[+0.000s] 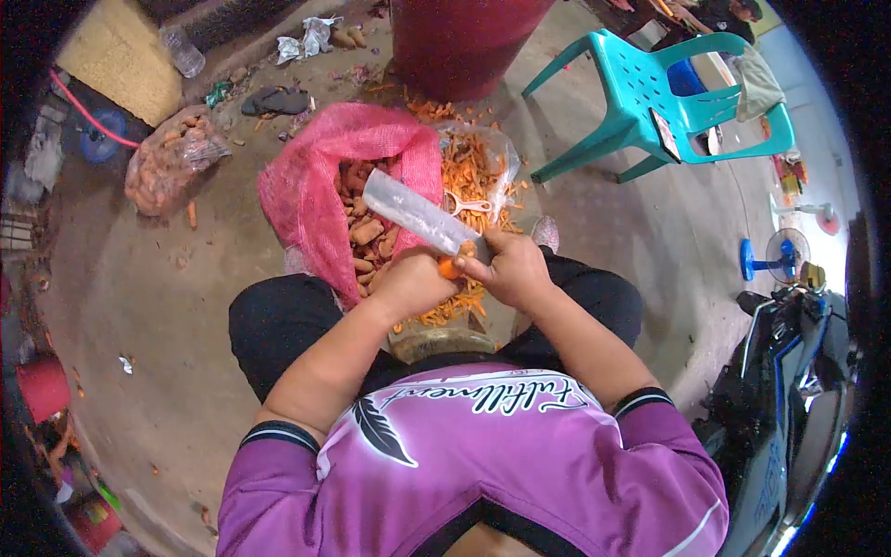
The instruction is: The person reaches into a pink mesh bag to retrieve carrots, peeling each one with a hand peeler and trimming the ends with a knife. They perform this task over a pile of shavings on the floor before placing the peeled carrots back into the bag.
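Note:
My left hand (418, 283) is closed around an orange carrot (450, 267), whose end shows between my two hands. Close beside it, my right hand (515, 266) grips a large knife (413, 212) near the base of its wide blade, which points up and to the left. The right thumb is by the carrot. Below the blade, a pink mesh sack (302, 186) stands open with unpeeled carrots (367, 232) inside. A pale peeler (471, 205) lies on orange peelings (461, 167) beside the sack. The knife's handle is mostly hidden by my right hand.
Ahead stands a red tub (464, 46). A teal chair (640, 102) is at upper right, with a fan (787, 255) and motorbike (789, 371) farther right. A plastic bag of carrots (172, 162) and a dark sandal (276, 101) lie at upper left.

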Action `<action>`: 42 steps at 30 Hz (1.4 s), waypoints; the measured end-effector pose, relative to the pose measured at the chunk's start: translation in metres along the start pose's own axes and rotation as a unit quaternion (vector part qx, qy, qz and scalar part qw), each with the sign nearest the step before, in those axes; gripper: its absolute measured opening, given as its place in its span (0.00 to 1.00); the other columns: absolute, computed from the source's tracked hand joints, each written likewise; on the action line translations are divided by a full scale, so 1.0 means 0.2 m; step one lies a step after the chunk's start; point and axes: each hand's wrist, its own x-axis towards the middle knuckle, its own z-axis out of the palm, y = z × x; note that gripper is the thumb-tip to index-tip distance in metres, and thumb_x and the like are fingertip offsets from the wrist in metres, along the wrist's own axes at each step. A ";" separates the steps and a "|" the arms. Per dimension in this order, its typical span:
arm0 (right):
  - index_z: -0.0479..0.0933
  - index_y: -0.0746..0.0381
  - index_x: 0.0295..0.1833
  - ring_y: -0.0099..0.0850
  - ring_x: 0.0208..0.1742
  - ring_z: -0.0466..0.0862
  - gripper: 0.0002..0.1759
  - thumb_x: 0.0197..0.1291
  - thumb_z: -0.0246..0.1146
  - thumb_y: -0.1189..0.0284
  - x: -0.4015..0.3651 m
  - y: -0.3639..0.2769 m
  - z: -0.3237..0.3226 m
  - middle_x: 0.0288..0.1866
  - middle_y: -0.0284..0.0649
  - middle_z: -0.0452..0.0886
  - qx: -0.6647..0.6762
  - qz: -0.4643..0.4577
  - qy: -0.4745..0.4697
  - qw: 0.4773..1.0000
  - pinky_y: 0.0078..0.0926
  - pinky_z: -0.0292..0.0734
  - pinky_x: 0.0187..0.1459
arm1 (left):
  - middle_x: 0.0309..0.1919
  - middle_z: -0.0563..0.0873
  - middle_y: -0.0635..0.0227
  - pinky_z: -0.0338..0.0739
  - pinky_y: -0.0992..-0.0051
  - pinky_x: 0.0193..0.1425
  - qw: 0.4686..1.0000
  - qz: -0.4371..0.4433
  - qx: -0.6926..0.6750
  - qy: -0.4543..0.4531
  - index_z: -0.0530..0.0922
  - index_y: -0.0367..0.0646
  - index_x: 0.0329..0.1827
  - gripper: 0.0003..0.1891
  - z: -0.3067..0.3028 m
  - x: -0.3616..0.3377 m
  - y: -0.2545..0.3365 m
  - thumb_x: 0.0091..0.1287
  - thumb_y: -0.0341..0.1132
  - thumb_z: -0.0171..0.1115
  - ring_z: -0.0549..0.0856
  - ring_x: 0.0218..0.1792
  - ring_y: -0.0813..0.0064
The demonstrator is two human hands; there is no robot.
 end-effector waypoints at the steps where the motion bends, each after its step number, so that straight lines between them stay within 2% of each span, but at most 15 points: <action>1: 0.74 0.65 0.29 0.46 0.29 0.78 0.30 0.40 0.61 0.44 0.02 0.03 0.02 0.22 0.51 0.75 0.008 -0.023 -0.010 1.000 0.39 0.71 0.30 | 0.27 0.80 0.55 0.72 0.65 0.35 0.999 -0.011 -0.005 -0.036 0.76 0.39 0.35 0.16 -0.01 0.00 0.03 0.49 0.41 0.59 0.80 0.30 0.58; 3: 0.73 0.66 0.27 0.47 0.26 0.76 0.26 0.43 0.62 0.50 0.05 0.10 0.04 0.21 0.50 0.74 0.026 -0.069 -0.033 0.997 0.36 0.69 0.28 | 0.21 0.80 0.59 0.72 0.68 0.28 0.993 -0.036 -0.014 -0.109 0.76 0.38 0.31 0.14 -0.04 -0.02 0.08 0.49 0.41 0.61 0.79 0.22 0.63; 7: 0.75 0.67 0.29 0.41 0.24 0.76 0.29 0.49 0.57 0.47 0.07 0.15 0.08 0.21 0.49 0.75 0.168 -0.107 -0.129 0.971 0.35 0.69 0.29 | 0.17 0.71 0.75 0.64 0.80 0.16 0.856 -0.117 -0.423 -0.272 0.72 0.45 0.33 0.09 0.15 0.06 -0.15 0.51 0.33 0.63 0.71 0.16 0.84; 14: 0.72 0.69 0.28 0.32 0.24 0.74 0.34 0.55 0.47 0.44 0.12 0.44 0.46 0.20 0.42 0.73 0.371 0.307 -0.066 0.874 0.30 0.68 0.29 | 0.17 0.72 0.72 0.70 0.76 0.17 0.821 -0.204 -0.533 0.030 0.71 0.44 0.29 0.04 -0.11 0.31 -0.07 0.54 0.31 0.58 0.73 0.17 0.79; 15: 0.72 0.70 0.29 0.32 0.22 0.74 0.35 0.54 0.46 0.43 0.13 0.54 0.54 0.21 0.43 0.73 0.385 0.267 -0.063 0.881 0.30 0.68 0.27 | 0.20 0.73 0.71 0.74 0.73 0.19 0.856 -0.164 -0.488 0.049 0.71 0.44 0.30 0.04 -0.20 0.46 -0.09 0.56 0.32 0.57 0.75 0.18 0.76; 17: 0.72 0.69 0.29 0.33 0.21 0.73 0.35 0.54 0.46 0.43 0.14 0.53 0.49 0.20 0.42 0.72 0.374 0.305 -0.091 0.871 0.31 0.67 0.24 | 0.25 0.75 0.66 0.76 0.76 0.21 0.783 -0.080 -0.610 0.093 0.70 0.40 0.36 0.10 -0.52 0.63 0.21 0.59 0.37 0.57 0.76 0.22 0.74; 20: 0.70 0.65 0.26 0.31 0.15 0.70 0.32 0.55 0.45 0.43 0.15 0.48 0.43 0.17 0.39 0.69 0.413 0.328 -0.099 0.844 0.30 0.64 0.17 | 0.34 0.79 0.60 0.79 0.75 0.36 0.817 0.234 -0.526 -0.029 0.71 0.39 0.41 0.13 -1.02 0.83 0.60 0.62 0.41 0.50 0.81 0.34 0.71; 21: 0.70 0.65 0.25 0.30 0.15 0.69 0.32 0.55 0.45 0.43 0.16 0.48 0.43 0.16 0.38 0.68 0.423 0.330 -0.099 0.838 0.29 0.63 0.17 | 0.29 0.79 0.57 0.77 0.78 0.35 0.762 0.252 -0.590 -0.091 0.72 0.35 0.36 0.17 -1.10 0.83 0.70 0.66 0.42 0.41 0.80 0.28 0.71; 24: 0.69 0.64 0.25 0.29 0.13 0.68 0.31 0.56 0.46 0.44 0.17 0.47 0.41 0.15 0.37 0.67 0.443 0.327 -0.099 0.829 0.28 0.62 0.15 | 0.30 0.78 0.58 0.77 0.77 0.35 0.798 0.257 -0.542 -0.059 0.69 0.33 0.39 0.17 -1.16 0.74 0.84 0.66 0.41 0.42 0.79 0.30 0.71; 27: 0.69 0.63 0.26 0.28 0.12 0.67 0.29 0.56 0.47 0.45 0.20 0.50 0.47 0.16 0.36 0.68 0.464 0.349 -0.112 0.806 0.26 0.62 0.15 | 0.33 0.80 0.65 0.76 0.80 0.33 0.907 0.288 -0.305 -0.019 0.74 0.41 0.38 0.12 -1.03 0.74 0.53 0.62 0.40 0.49 0.80 0.31 0.77; 32: 0.64 0.58 0.29 0.24 0.12 0.65 0.23 0.54 0.52 0.47 0.29 0.56 0.64 0.16 0.34 0.65 0.518 0.395 -0.126 0.749 0.26 0.62 0.15 | 0.31 0.80 0.65 0.74 0.73 0.36 0.961 -0.116 -0.249 -0.040 0.75 0.40 0.40 0.15 -0.53 0.90 -0.52 0.58 0.43 0.55 0.78 0.32 0.76; 34: 0.69 0.62 0.34 0.27 0.15 0.68 0.21 0.55 0.53 0.52 0.37 0.60 0.73 0.20 0.35 0.69 0.480 0.423 -0.103 0.762 0.28 0.67 0.19 | 0.33 0.81 0.53 0.73 0.67 0.38 0.966 -0.117 0.213 -0.082 0.78 0.38 0.37 0.18 -0.36 0.94 -0.84 0.56 0.46 0.54 0.81 0.34 0.64; 38: 0.72 0.66 0.39 0.30 0.20 0.72 0.20 0.54 0.54 0.57 0.63 0.84 1.04 0.24 0.37 0.73 0.215 0.350 -0.098 0.906 0.28 0.70 0.23 | 0.26 0.80 0.56 0.73 0.66 0.38 0.979 -0.136 0.092 0.118 0.64 0.38 0.55 0.27 0.05 0.83 -1.23 0.51 0.36 0.57 0.79 0.32 0.58; 39: 0.72 0.66 0.40 0.30 0.22 0.73 0.20 0.54 0.54 0.58 0.71 0.93 1.16 0.25 0.37 0.74 0.106 0.302 -0.104 0.942 0.28 0.71 0.25 | 0.33 0.79 0.53 0.71 0.63 0.43 0.973 -0.179 0.146 -0.004 0.64 0.38 0.54 0.26 0.05 0.81 -1.21 0.51 0.35 0.57 0.77 0.39 0.52; 42: 0.72 0.65 0.40 0.31 0.24 0.75 0.18 0.55 0.53 0.60 0.87 1.08 1.46 0.24 0.37 0.74 0.311 0.219 0.012 0.925 0.31 0.73 0.26 | 0.51 0.69 0.49 0.65 0.64 0.55 0.964 -0.205 0.154 0.072 0.70 0.40 0.45 0.16 0.16 0.75 -1.22 0.53 0.32 0.55 0.69 0.51 0.51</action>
